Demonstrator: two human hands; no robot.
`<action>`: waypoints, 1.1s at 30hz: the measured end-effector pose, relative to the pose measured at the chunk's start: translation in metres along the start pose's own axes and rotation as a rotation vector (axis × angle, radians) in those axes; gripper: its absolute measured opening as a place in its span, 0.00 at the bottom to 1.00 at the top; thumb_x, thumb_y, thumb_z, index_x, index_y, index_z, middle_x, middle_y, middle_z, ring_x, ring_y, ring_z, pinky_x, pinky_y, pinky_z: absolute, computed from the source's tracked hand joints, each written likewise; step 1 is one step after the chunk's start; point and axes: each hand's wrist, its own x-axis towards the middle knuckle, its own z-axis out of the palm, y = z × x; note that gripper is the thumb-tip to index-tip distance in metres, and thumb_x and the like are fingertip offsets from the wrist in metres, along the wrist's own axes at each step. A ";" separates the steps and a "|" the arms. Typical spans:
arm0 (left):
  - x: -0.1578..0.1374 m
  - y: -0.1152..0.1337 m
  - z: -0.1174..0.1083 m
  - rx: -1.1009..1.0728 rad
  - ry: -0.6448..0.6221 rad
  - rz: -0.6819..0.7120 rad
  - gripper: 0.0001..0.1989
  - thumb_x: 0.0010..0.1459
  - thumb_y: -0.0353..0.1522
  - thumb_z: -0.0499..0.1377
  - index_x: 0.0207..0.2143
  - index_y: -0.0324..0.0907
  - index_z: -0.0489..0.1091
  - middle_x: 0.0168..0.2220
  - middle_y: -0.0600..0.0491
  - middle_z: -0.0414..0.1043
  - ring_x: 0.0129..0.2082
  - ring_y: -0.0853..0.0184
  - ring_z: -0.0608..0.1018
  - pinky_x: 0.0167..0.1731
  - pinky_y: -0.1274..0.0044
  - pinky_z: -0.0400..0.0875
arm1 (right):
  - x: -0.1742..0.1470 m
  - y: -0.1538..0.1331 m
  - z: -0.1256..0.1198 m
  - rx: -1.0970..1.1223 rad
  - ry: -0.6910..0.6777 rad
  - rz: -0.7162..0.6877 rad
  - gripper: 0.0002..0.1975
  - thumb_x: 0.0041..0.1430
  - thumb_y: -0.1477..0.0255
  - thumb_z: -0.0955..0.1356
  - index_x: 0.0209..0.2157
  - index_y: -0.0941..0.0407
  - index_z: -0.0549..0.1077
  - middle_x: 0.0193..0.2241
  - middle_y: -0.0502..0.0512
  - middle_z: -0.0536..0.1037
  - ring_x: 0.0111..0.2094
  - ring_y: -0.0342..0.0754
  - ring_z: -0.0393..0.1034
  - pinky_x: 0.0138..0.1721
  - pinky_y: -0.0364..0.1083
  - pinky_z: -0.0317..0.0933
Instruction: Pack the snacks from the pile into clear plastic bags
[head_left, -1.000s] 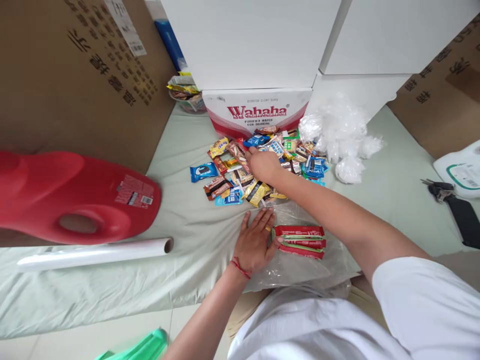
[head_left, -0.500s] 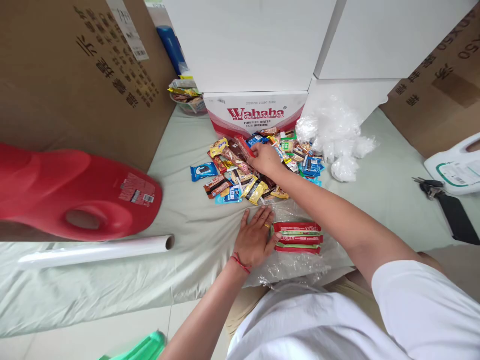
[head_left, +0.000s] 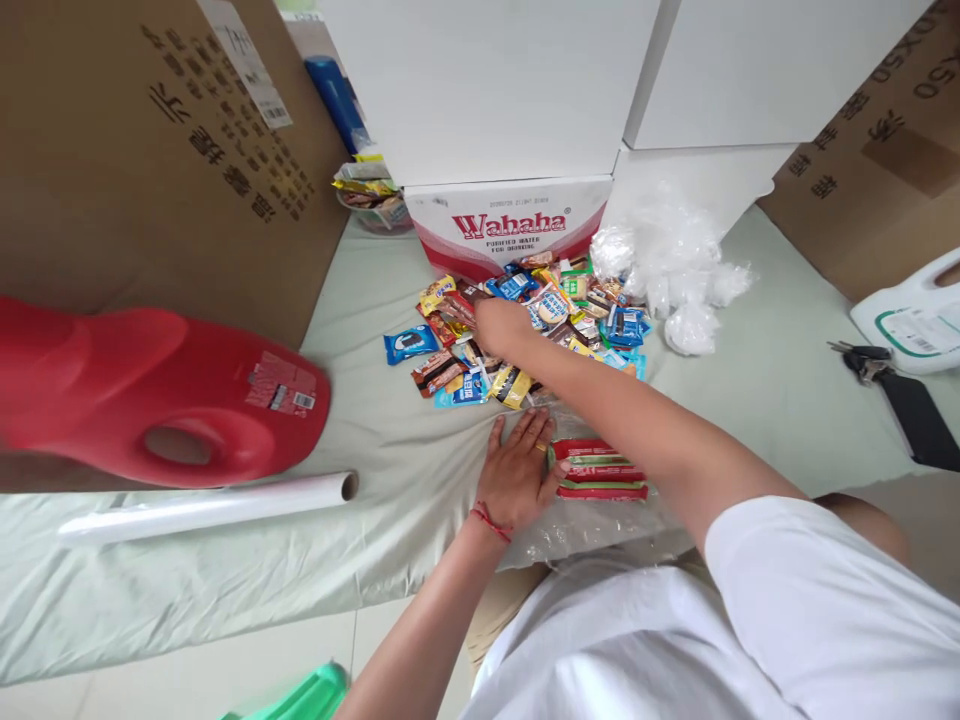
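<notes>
Resting flat with fingers spread, the left hand (head_left: 517,470) presses on a clear plastic bag (head_left: 600,520) over a pale green cloth (head_left: 390,440), touching a stack of red and green snack bars (head_left: 600,470) and gripping nothing. Farther out, the right hand (head_left: 501,325) reaches into a heap of wrapped snacks (head_left: 525,325); whether its fingers hold one cannot be told. Behind the heap stands a Wahaha box (head_left: 514,225), with crumpled plastic bags (head_left: 671,265) beside it. A red jug (head_left: 150,395) lies far left.

Pale green sheet (head_left: 360,420) carries a snack pile (head_left: 525,325) at 12 o'clock, red jug (head_left: 157,400) and film roll (head_left: 202,505) at 9, keys (head_left: 859,360) at 3.
</notes>
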 end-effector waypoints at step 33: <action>0.002 -0.007 0.002 -0.027 0.019 0.009 0.30 0.74 0.42 0.35 0.68 0.41 0.61 0.71 0.45 0.58 0.72 0.57 0.59 0.71 0.53 0.43 | -0.270 0.119 0.003 0.026 -0.060 -0.350 0.26 0.72 0.55 0.63 0.65 0.53 0.69 0.58 0.64 0.74 0.50 0.56 0.74 0.43 0.50 0.67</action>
